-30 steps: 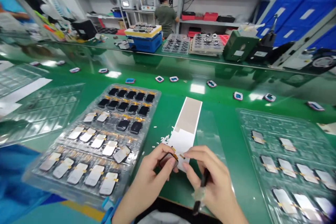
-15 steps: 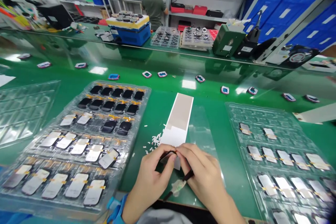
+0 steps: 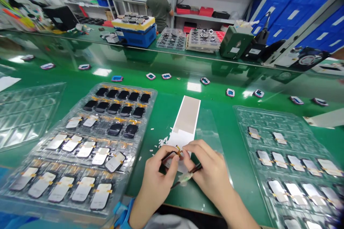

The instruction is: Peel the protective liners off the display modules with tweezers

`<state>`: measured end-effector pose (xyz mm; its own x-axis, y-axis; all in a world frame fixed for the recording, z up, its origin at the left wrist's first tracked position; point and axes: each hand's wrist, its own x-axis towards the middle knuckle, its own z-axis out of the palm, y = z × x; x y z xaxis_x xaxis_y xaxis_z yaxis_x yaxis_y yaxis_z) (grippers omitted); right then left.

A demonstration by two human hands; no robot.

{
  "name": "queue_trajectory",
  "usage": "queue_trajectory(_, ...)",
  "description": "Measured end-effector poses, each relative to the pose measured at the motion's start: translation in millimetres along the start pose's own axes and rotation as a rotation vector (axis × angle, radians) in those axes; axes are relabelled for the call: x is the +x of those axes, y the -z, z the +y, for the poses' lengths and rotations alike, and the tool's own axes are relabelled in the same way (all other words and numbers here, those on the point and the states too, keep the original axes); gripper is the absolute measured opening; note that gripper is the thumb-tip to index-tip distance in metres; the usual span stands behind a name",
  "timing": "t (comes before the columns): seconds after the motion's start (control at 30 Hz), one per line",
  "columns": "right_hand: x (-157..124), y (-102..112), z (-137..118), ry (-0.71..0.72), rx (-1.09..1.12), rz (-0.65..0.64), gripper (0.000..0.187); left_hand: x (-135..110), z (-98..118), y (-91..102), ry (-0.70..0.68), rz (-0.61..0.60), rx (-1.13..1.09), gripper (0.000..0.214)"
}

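My left hand [image 3: 158, 177] is closed, with thumb and index finger gripping the edge of a small display module [image 3: 169, 158]. An orange flex cable [image 3: 178, 151] sticks up from the module between my two hands. My right hand [image 3: 212, 171] is closed too, its thumb and index fingertips at the cable. A thin dark tool [image 3: 195, 168], with a translucent wrapping [image 3: 185, 178] partway along, rests across the right hand's fingers and slants down to the left; its kind is unclear. Under the hands lies a white backing sheet [image 3: 186, 118] with a beige area.
A clear tray [image 3: 146, 128] of black and silver display modules stands at left, another tray [image 3: 243, 143] at right. Small white pieces [image 3: 162, 141] are scattered beside the sheet. Several watch-case-like frames [image 3: 166, 76] line the bench's far side. A person [image 3: 158, 9] stands beyond.
My right fingertips have shifted slightly right and up, and the orange flex cable now shows upright between the hands. My left hand keeps hold of the display module. The view has shifted slightly.
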<state>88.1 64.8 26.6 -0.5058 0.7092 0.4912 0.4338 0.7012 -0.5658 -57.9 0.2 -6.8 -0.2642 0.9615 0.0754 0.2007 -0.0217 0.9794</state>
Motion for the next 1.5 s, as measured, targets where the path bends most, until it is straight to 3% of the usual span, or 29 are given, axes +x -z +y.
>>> queue_trajectory(0.13,7.3,-6.8,-0.6,-0.112,0.078,0.007,0.014,-8.2,-2.3,3.4,-0.012,0.054,-0.072,0.011)
queue_trajectory(0.33,22.4,-13.5,6.0,-0.28,0.12,-0.121,0.016,-16.6,-4.2,6.3,-0.037,0.308,-0.226,0.008)
queue_trajectory(0.47,21.1,-13.1,10.0,-0.393,0.364,-0.152,0.026,-12.9,-3.3,4.7,0.049,0.211,-0.352,0.01)
queue_trajectory(0.57,19.4,-9.4,7.0,-0.512,0.618,-0.247,0.013,-9.9,-1.4,2.8,0.071,0.112,-0.38,0.015)
queue_trajectory(0.7,17.5,-5.6,1.9,-0.616,0.819,-0.359,0.026,-8.1,0.0,1.3,0.076,0.037,-0.353,0.017)
queue_trajectory(0.87,14.5,-7.2,5.9,-0.678,0.866,-0.346,0.033,-9.0,-0.4,1.4,0.047,-0.007,-0.316,0.017)
queue_trajectory(1.03,13.8,-8.9,6.7,-0.708,0.832,-0.342,0.028,-12.5,-4.0,2.5,0.125,-0.069,-0.302,0.017)
queue_trajectory(1.27,11.6,-9.8,1.3,-0.616,0.852,-0.247,0.016,-14.0,-4.9,3.3,0.156,-0.084,-0.29,0.022)
queue_trajectory(1.5,11.5,-8.4,0.4,-0.624,0.871,-0.258,0.015,-12.6,-1.8,2.5,0.165,-0.106,-0.349,0.024)
